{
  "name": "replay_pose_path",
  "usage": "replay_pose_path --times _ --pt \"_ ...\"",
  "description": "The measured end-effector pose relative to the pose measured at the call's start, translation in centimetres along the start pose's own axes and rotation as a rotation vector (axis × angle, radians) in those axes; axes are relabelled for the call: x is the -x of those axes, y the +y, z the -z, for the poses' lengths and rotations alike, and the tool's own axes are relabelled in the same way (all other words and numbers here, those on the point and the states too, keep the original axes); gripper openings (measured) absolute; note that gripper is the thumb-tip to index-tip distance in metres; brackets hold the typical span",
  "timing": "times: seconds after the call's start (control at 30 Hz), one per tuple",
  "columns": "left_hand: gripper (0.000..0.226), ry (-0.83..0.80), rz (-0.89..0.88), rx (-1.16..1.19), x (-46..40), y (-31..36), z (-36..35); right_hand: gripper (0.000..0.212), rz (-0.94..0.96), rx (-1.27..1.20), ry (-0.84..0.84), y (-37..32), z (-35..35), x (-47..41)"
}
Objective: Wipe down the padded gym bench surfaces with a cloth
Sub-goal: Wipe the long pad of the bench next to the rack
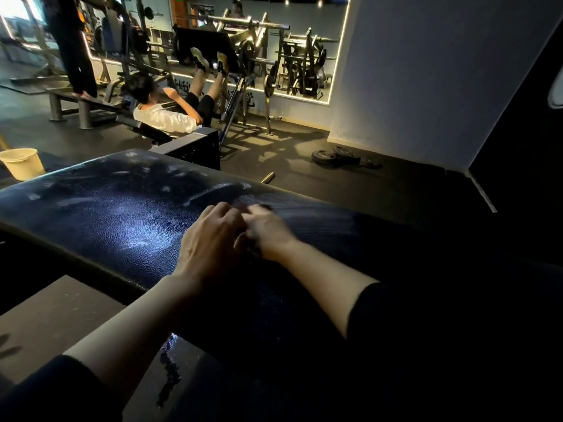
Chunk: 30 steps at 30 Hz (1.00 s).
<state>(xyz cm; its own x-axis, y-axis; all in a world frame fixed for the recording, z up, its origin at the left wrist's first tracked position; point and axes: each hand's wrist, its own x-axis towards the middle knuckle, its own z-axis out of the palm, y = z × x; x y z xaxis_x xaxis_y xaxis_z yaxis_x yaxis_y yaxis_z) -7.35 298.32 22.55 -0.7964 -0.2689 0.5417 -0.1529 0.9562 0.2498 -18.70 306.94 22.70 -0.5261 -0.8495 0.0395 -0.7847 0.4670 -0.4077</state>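
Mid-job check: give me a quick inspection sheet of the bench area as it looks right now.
Surface: padded bench dark, glossy, with pale wet smears on its far part.
Job's things: cloth barely visible, dark, under the hands.
Clutter: bucket on the floor, far left; weight plates on the floor beyond.
Grippers: left hand and right hand together on the pad, fingers curled; grip blurred.
Cables: nothing seen.
Surroundings: person on a leg press, wall mirror, dim light.
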Motion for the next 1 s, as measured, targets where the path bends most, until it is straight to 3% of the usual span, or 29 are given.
replay_pose_path --times 0.13,0.33,0.43,0.53,0.73,0.9,1.0 --pt "0.021 -0.033 0.07 -0.004 0.9 0.3 0.3 0.041 0.082 0.059 0.016 0.3 0.9 2.5" --pt "0.016 -0.139 -0.039 0.06 2.3 1.0 -1.5 0.049 -0.333 0.114 0.184 11.3 6.5 11.2" --pt "0.02 -0.108 -0.048 0.059 2.9 1.1 -1.7 0.045 -0.436 0.122 0.299 12.3 7.0 13.4" --pt "0.019 -0.078 -0.035 0.057 3.2 1.5 -1.1 0.043 -0.335 0.053 0.313 7.4 4.8 10.7" --pt "0.015 0.054 0.117 0.063 4.6 0.6 1.3 0.046 0.054 -0.049 0.071 -3.8 -0.5 5.6" --pt "0.008 0.011 0.014 0.123 5.8 -0.7 0.9 0.048 0.072 -0.038 -0.006 -0.1 3.0 12.5" --pt "0.007 0.019 -0.065 0.155 6.3 -0.3 0.5 0.05 0.018 -0.028 0.057 3.0 4.5 16.8"
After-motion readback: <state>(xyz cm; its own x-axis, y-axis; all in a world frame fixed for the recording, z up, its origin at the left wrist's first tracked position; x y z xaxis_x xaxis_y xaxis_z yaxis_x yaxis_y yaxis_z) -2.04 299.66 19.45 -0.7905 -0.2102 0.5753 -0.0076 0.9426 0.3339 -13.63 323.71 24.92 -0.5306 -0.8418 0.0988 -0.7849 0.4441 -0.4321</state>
